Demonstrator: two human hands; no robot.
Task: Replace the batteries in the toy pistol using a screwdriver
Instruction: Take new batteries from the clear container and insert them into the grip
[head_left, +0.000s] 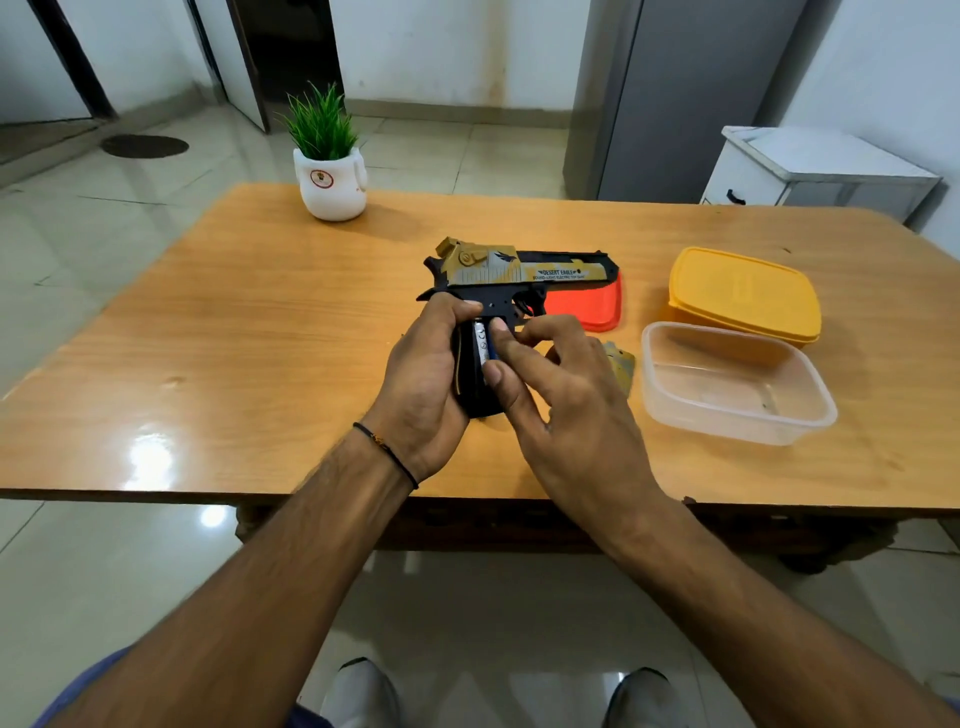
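Two hands: left (421, 384) grips pistol (519, 270), right (571, 405) pinches battery (482, 340).

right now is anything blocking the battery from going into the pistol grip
Nothing visible does. The gold cover piece lies off on the table, and the right hand pinches the battery at the open grip of the toy pistol, held by the left hand.

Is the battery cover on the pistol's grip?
No: the pistol has its grip open with a battery showing, and the cover lies on the table by the right hand.
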